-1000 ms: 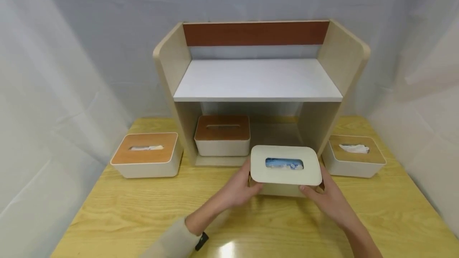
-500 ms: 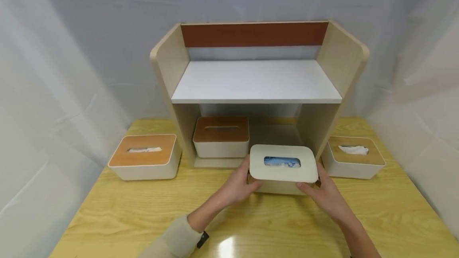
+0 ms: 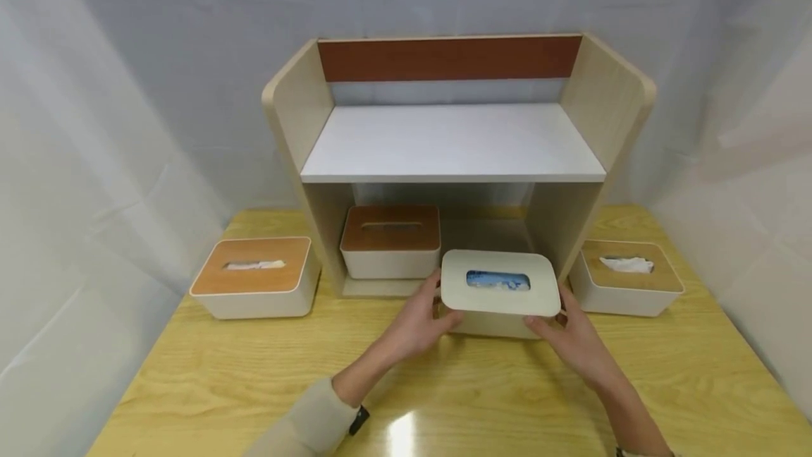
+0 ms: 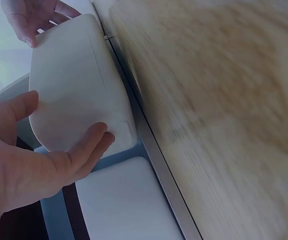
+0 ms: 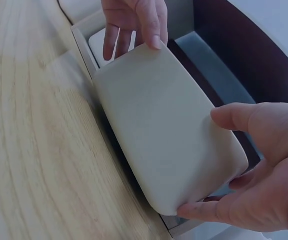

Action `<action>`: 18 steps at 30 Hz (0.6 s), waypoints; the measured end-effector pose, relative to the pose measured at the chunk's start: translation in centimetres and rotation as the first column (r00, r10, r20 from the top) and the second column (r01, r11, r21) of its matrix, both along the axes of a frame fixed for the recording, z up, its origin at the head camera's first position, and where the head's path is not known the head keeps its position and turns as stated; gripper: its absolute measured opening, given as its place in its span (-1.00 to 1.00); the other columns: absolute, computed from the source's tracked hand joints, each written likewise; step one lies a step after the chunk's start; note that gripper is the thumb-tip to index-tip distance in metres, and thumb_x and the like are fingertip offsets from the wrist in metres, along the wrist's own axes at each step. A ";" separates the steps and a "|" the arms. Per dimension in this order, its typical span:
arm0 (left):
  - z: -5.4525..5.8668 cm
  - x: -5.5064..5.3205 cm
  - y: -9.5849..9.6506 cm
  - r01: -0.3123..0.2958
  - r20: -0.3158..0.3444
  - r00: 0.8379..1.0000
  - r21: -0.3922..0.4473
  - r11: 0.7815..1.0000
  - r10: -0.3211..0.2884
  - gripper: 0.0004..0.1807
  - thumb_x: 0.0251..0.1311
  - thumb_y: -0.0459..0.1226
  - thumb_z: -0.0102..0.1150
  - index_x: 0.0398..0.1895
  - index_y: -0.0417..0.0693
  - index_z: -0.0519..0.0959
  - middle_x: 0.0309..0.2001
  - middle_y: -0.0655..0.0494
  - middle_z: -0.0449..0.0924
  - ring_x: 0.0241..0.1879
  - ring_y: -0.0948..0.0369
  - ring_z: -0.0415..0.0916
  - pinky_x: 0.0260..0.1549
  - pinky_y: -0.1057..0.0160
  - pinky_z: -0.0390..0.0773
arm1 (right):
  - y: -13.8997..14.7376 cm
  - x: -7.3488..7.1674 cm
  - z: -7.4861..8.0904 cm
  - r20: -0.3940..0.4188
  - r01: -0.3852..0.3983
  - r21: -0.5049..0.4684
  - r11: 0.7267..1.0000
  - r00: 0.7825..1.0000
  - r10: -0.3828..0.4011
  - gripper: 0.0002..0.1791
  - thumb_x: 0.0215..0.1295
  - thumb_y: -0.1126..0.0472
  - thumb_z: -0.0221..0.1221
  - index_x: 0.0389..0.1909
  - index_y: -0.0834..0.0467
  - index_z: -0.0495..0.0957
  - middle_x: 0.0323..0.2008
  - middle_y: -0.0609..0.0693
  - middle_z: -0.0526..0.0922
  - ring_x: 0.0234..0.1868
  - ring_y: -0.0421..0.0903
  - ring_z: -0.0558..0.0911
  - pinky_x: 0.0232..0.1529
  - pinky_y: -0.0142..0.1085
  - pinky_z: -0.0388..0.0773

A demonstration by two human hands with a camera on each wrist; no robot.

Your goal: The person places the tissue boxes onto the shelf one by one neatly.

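Near your tabletop's left edge sits an orange-topped tissue box. A brown-topped tissue box stands in the desk shelf's lower left. Your left grip holds the left end of the cream tissue box, before the lower right opening; your right grip holds its other end. A tan-topped tissue box sits near the right edge.

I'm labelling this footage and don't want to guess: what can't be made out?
Head view:
- Print on the blue pack inside the cream tissue box: too small.
- Contents of the brown-topped tissue box: too dark.
- Black object at the beige sleeve: partly hidden behind it.
- Dark wrist item: cut off by the bottom edge.
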State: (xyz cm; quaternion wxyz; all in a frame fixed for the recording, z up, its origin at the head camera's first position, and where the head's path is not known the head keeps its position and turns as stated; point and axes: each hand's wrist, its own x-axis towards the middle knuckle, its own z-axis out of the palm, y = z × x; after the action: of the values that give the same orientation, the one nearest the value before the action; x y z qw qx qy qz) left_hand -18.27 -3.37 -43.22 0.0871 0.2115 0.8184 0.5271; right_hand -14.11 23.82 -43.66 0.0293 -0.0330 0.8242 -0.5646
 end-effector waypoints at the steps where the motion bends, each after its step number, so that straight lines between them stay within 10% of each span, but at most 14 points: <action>1: 0.0 0.0 0.0 -0.012 0.008 1.000 0.001 1.000 0.011 -0.19 0.31 -0.28 0.25 0.53 -0.15 0.07 0.42 -0.17 0.24 0.34 -0.05 0.31 0.24 -0.01 0.45 | 0.0 0.0 0.0 0.009 0.006 -0.008 1.000 1.000 -0.006 -0.05 0.41 0.16 0.20 0.56 0.30 -0.21 0.47 0.38 0.02 0.42 0.33 0.17 0.23 -0.01 0.42; 7: -0.2 0.2 0.1 -0.072 0.066 0.995 0.005 0.997 0.071 -0.21 0.30 -0.19 0.27 0.46 -0.28 0.12 0.23 -0.23 0.33 0.18 -0.11 0.40 0.11 -0.03 0.53 | 0.4 0.9 -0.1 0.054 0.019 -0.070 0.997 0.998 -0.016 -0.10 0.47 0.12 0.12 0.58 0.23 -0.22 0.46 0.37 0.02 0.43 0.39 0.18 0.07 -0.40 0.48; 18: -0.2 0.0 0.3 -0.116 0.079 0.990 -0.032 0.993 0.118 -0.27 0.29 -0.18 0.28 0.38 -0.33 0.18 0.02 -0.12 0.37 0.03 0.00 0.39 0.00 0.04 0.51 | 0.4 3.8 0.0 0.107 0.015 -0.060 0.998 0.994 -0.009 -0.16 0.48 0.24 0.08 0.54 0.34 -0.21 0.43 0.49 0.04 0.41 0.46 0.17 0.24 -0.08 0.45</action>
State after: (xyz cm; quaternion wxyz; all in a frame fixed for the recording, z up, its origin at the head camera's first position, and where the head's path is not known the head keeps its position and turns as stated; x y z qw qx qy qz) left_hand -18.32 -3.03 -43.40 0.0921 0.1405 0.8323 0.5283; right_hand -10.36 24.26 -43.68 0.0688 0.0010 0.8042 -0.5903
